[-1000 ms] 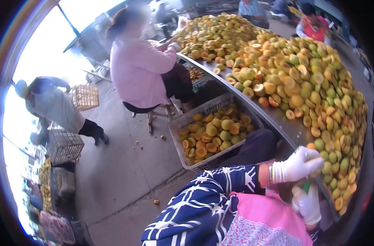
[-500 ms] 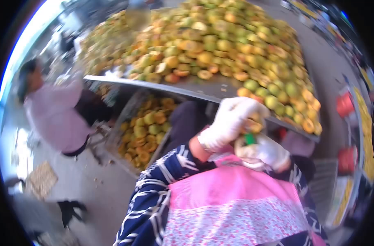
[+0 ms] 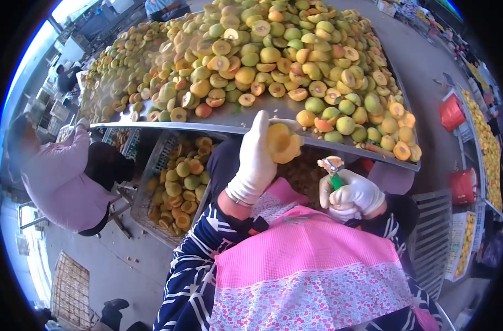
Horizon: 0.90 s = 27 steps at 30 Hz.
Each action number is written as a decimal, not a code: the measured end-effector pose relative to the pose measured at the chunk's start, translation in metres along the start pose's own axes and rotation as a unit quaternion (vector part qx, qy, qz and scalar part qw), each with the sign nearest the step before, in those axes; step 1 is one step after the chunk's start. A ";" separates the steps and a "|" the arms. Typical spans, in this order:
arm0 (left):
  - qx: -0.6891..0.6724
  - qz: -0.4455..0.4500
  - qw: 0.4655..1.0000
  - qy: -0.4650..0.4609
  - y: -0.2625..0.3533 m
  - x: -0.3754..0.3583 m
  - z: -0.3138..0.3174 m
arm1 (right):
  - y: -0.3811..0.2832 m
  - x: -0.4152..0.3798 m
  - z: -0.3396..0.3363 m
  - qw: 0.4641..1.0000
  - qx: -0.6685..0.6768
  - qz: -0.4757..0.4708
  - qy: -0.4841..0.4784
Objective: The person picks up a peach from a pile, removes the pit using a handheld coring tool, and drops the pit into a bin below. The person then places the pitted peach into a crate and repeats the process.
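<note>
My left hand, in a white glove, holds a yellow peach half between thumb and fingers, its hollowed cut side facing right. My right hand, also gloved, is wrapped round the green handle of a pitting spoon. On the spoon's metal tip sits a brownish peach pit with flesh around it. Spoon and peach half are apart. Beyond both hands lies a heap of peach halves on a metal table.
A plastic crate with peach halves stands left of my legs. Further left a person in a pink top sits at the table. On the right are a slatted grey crate, red buckets and another fruit-covered table.
My hands have moved apart: the left, with the peach half, went left, while the spoon came away carrying the pit. The head view has shifted slightly.
</note>
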<state>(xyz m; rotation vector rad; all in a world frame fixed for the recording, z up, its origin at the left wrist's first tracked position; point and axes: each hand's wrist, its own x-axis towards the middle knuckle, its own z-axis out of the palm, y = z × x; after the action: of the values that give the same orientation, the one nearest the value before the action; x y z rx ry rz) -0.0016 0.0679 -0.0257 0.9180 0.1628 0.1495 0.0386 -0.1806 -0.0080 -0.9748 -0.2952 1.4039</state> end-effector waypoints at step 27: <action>0.802 0.194 0.523 0.213 0.108 0.187 -0.249 | 0.084 0.051 -0.092 0.792 -0.492 0.044 0.359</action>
<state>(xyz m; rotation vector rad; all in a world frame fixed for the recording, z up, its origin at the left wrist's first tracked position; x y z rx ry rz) 0.1240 0.3625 -0.1022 2.8278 0.6059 0.7227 0.0554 -0.1815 -0.1411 -2.3262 -0.4078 0.7867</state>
